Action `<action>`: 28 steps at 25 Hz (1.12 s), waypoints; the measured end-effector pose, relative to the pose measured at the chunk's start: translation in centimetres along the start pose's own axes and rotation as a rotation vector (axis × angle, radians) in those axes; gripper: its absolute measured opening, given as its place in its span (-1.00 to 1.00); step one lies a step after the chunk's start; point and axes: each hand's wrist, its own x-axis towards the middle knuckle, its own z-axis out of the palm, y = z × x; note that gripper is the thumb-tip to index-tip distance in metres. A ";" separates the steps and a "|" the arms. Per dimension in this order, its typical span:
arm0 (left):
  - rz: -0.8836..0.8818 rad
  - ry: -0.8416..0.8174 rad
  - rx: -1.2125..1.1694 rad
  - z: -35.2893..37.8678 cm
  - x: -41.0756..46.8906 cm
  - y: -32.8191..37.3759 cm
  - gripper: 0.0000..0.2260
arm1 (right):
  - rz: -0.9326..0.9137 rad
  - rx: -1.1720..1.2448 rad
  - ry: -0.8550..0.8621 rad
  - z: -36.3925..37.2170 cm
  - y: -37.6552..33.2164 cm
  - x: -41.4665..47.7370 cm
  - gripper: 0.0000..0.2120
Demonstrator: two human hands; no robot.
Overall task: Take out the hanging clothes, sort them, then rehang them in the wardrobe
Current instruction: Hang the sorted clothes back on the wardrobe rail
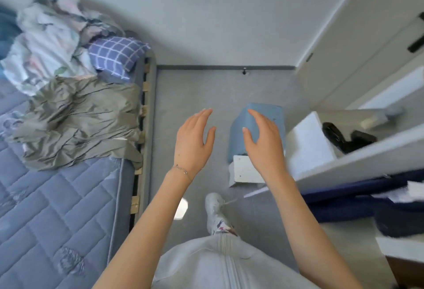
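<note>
Over the floor between bed (57,208) and wardrobe (358,43), in the head view, your left hand (192,138) and right hand (263,144) are open and hold nothing. The clothes (43,43) lie heaped on the bed. The olive garment (80,119) overhangs its edge and may slide off. Stepping forward, you could trip on the blue box (271,111). No writing is legible.
</note>
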 end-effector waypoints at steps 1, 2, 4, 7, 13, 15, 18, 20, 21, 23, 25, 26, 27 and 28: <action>-0.032 0.040 0.025 -0.8 0.9 -1.6 -0.61 | -0.028 0.005 -0.034 1.5 -0.4 1.8 -0.58; -0.060 0.078 0.051 -1.6 1.9 -3.0 -0.61 | -0.058 0.006 -0.068 3.0 -0.7 3.6 -0.57; -0.120 0.148 0.110 -3.0 4.0 -6.1 -0.59 | -0.130 -0.010 -0.142 6.3 -1.2 7.5 -0.55; -0.252 0.231 0.192 -5.0 7.1 -10.4 -0.59 | -0.222 -0.020 -0.242 10.6 -2.7 13.6 -0.54; -0.546 0.381 0.273 -8.3 10.4 -16.7 -0.55 | -0.461 0.000 -0.433 17.7 -7.9 23.0 -0.53; -0.637 0.434 0.288 -9.8 10.8 -18.9 -0.57 | -0.529 0.009 -0.513 20.5 -10.6 25.2 -0.52; -0.729 0.530 0.334 -12.5 11.3 -22.7 -0.56 | -0.640 0.040 -0.627 25.1 -15.2 28.1 -0.47; -0.798 0.602 0.344 -14.5 11.7 -25.9 -0.56 | -0.701 0.059 -0.695 28.7 -18.6 29.8 -0.43; -0.828 0.636 0.336 -15.4 11.9 -27.7 -0.55 | -0.729 0.057 -0.718 30.6 -20.2 30.6 -0.42; -0.873 0.688 0.322 -16.9 12.4 -31.5 -0.55 | -0.785 0.039 -0.758 34.6 -23.0 32.1 -0.41; -0.948 0.705 0.311 -18.7 13.1 -35.2 -0.55 | -0.804 0.009 -0.812 38.4 -25.9 33.7 -0.41; -1.001 0.719 0.290 -19.4 13.5 -36.8 -0.54 | -0.808 -0.014 -0.846 40.0 -27.1 34.5 -0.42; -1.046 0.731 0.274 -20.0 13.8 -38.0 -0.53 | -0.815 -0.033 -0.876 41.2 -28.2 35.2 -0.42; -1.077 0.738 0.265 -20.7 14.1 -39.3 -0.53 | -0.823 -0.045 -0.901 42.6 -29.3 36.0 -0.43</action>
